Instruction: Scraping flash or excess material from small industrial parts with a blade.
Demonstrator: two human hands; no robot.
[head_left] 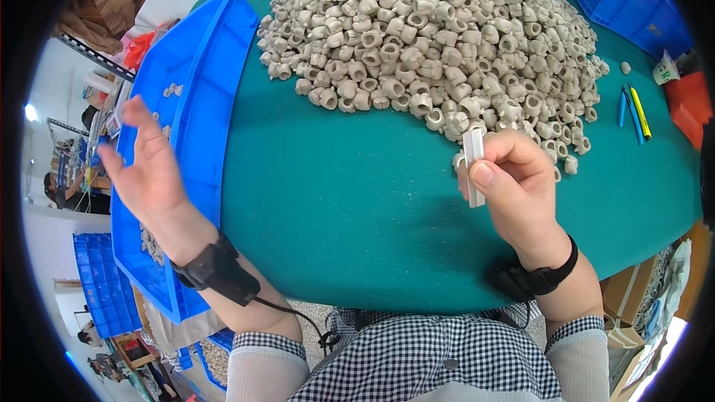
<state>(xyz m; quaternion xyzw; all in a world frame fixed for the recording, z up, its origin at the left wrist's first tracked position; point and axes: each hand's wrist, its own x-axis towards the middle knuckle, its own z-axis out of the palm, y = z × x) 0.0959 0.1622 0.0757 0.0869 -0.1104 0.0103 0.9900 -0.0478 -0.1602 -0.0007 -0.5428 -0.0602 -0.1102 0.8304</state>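
My right hand [514,186] pinches a short pale-grey strip [474,168] with a straight edge, held upright between thumb and fingers just in front of a big heap of small beige hollow pieces [417,37]. Its exact kind is not clear to me. Over the blue plastic bin [201,97] at the left, my left hand [153,167] is raised with fingers apart and nothing in it. A few of the beige pieces [173,90] lie in that bin, and more [151,244] show beneath my left wrist. Black bands with boxes sit on both wrists.
The heap rests on a green table [328,201]. At the far right stand another blue bin [625,0], pens [639,113], a paper cup [665,69] and a red box [687,104]. Cardboard boxes [629,290] are by the lower right edge. Two people are in the left background.
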